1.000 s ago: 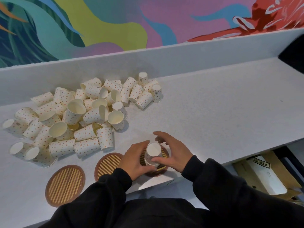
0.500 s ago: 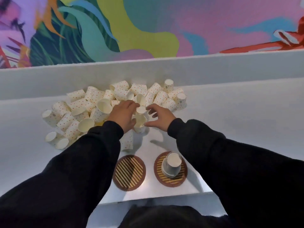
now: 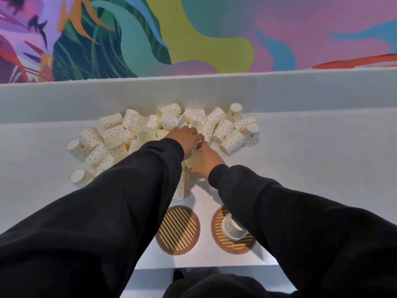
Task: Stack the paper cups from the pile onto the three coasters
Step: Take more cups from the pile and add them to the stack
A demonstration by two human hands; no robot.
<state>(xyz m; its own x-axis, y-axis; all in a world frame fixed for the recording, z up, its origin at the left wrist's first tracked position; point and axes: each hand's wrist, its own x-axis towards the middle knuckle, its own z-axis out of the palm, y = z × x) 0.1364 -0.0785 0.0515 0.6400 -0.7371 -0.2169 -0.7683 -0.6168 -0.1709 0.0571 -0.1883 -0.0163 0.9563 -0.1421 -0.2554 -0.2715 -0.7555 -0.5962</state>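
A pile of dotted paper cups (image 3: 227, 130) lies on the white counter (image 3: 311, 160) against its back wall. Both hands are at the pile's near edge. My left hand (image 3: 185, 137) curls its fingers over a cup's rim (image 3: 199, 145). My right hand (image 3: 209, 161) grips a cream-sided cup (image 3: 194, 160) lying between the two hands. Two striped round coasters show near the front edge: the middle coaster (image 3: 177, 230) is bare, and the right coaster (image 3: 236, 244) carries one upside-down cup (image 3: 231, 227). My left sleeve hides the third coaster.
A single dotted cup (image 3: 180, 188) stands just beyond the middle coaster, beside my left sleeve. The counter's raised back wall (image 3: 300, 91) runs behind the pile, under a colourful mural. The counter's front edge (image 3: 204, 267) lies just below the coasters.
A second ago both hands set an upside-down cup on the right coaster. They then let go and reached forward into the pile, where they have closed in on cups.
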